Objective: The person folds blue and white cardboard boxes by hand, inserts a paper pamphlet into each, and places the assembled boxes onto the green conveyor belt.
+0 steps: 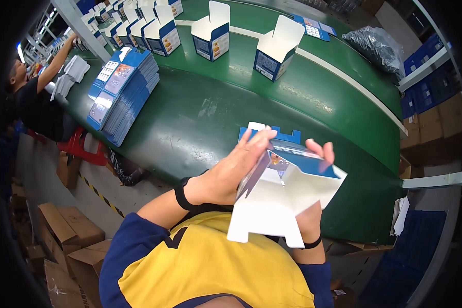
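Between my two hands is a partly opened carton box [267,200], blue outside and white inside, tilted with its white flaps toward me. My left hand [231,169] presses along its left side, fingers reaching to the far edge. On the right side my right hand [311,218] grips it, partly hidden behind the white panel, with fingertips showing past the far blue edge. Just beyond the box, part of a flat blue carton [290,136] shows on the green table.
Left of my hands stands a tall stack of flat blue cartons [131,97]. Opened boxes [210,38] line the green conveyor belt [303,97], more of them at far left. A co-worker [41,97] reaches there. A grey plastic bag [377,49] lies at far right; brown cardboard boxes [69,231] sit lower left.
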`<state>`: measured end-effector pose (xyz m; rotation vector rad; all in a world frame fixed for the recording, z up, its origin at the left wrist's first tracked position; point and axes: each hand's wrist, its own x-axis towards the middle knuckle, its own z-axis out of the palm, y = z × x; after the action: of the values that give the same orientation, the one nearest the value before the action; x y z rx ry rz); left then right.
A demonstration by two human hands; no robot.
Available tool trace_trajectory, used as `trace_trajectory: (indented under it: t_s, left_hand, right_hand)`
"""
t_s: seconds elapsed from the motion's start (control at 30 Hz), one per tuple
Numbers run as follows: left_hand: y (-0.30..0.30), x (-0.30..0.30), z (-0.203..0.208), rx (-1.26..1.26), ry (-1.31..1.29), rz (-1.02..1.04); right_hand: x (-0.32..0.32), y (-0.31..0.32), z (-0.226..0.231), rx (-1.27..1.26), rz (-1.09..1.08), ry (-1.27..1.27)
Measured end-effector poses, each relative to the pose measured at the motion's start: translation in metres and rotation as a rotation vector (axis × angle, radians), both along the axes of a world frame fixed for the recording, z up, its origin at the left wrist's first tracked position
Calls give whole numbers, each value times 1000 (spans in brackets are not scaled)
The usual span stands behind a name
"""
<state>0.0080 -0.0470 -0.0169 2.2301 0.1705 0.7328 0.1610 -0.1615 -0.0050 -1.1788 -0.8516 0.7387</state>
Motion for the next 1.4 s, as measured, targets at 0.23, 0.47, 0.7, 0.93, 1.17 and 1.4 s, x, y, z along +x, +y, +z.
trace_trajectory:
  t_s: [0.23,0.47,0.7,0.93,1.17,1.4]
  left_hand:
    - [13,-2,-9,-79,-214,41]
    - [10,3,-7,85,-259,39]
    - [-12,10,0,124,-320,-12]
    - [-11,3,12,90,-225,21]
    - [-14,4,17,33,-222,36]
    - [-7,2,22,-8,-384,12]
  right_hand:
    - [22,-13,11,136,432,-235]
    - [20,-8,4,199,370,-19]
    - [3,-1,10,138,71,-105]
    - [13,-2,-4,320,242,100]
    - [29,3,0,434,203,-500]
    - [20,5,20,417,101,-727]
